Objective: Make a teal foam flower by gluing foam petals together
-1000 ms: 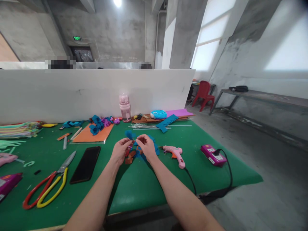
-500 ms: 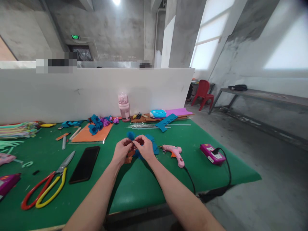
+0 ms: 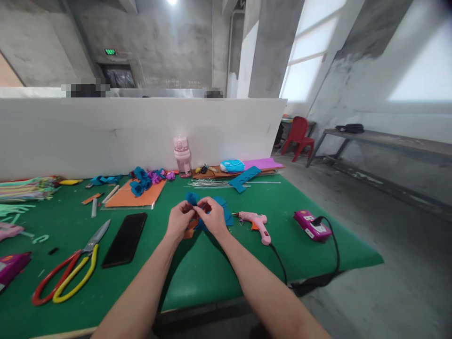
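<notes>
A small blue felt piece (image 3: 191, 198), rolled or bunched at its top, is pinched between my two hands over the green table. My left hand (image 3: 181, 217) grips it from the left with thumb and fingers closed. From the right, my right hand (image 3: 212, 216) closes on it, and the fingertips of both hands meet at its base. Beneath and behind the hands lie flat blue felt pieces (image 3: 226, 212) and an orange scrap (image 3: 189, 232), partly hidden. A pink hot glue gun (image 3: 257, 221) lies just right of my right hand, nozzle towards it.
Red-and-yellow-handled scissors (image 3: 76, 268) and a black phone (image 3: 125, 240) lie on the left. A purple power strip (image 3: 312, 226) sits at right with the cord. Blue flower-like curls (image 3: 140, 182) rest on an orange sheet (image 3: 123, 200). A pink bottle (image 3: 182, 157) stands by the white partition (image 3: 141, 136).
My hands stay in nearly the same place, fingers shifting slightly on the blue felt piece. Its top looks a little more compact. Nothing else on the table has moved.
</notes>
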A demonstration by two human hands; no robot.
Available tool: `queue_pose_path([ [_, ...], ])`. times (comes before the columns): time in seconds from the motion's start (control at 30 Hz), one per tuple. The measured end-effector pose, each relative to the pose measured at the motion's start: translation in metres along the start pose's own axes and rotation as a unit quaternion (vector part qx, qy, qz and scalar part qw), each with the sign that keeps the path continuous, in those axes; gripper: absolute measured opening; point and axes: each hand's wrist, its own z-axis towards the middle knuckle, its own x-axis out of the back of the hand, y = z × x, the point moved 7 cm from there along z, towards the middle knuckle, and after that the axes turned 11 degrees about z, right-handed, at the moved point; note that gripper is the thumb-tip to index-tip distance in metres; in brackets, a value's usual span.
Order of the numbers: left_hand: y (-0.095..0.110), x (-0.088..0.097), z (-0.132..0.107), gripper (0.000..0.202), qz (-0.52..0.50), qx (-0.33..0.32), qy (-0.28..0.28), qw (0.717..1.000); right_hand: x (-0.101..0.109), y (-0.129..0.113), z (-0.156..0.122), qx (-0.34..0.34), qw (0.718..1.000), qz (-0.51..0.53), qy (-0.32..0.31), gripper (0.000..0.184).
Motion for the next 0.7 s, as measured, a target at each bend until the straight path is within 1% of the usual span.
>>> queue_pose_path([
  [0.27, 0.010, 0.000, -0.004, 0.007, 0.032, -0.013, 0.020, 0.999, 0.002, -0.001, -0.001, -0.005, 1.000, -0.002, 0.014, 0.013],
  [0.37, 0.013, 0.000, -0.005, 0.007, 0.048, -0.023, 0.027, 0.998, 0.003, -0.001, -0.001, -0.004, 1.000, 0.008, 0.017, 0.013],
  [0.43, 0.013, 0.000, -0.005, 0.006, 0.057, -0.024, 0.027, 0.998, 0.002, 0.003, 0.000, -0.016, 1.000, 0.024, 0.011, 0.013],
  [0.53, 0.012, -0.002, -0.006, 0.005, 0.052, -0.018, 0.010, 0.998, -0.002, 0.015, 0.001, -0.067, 0.993, 0.100, -0.005, 0.015],
  [0.63, 0.012, -0.004, -0.007, 0.005, 0.033, -0.012, -0.008, 0.999, -0.004, 0.027, 0.002, -0.134, 0.969, 0.210, -0.002, 0.023],
  [0.7, 0.013, -0.005, -0.007, 0.006, 0.021, -0.009, -0.016, 1.000, -0.006, 0.031, 0.001, -0.173, 0.951, 0.257, -0.002, 0.032],
])
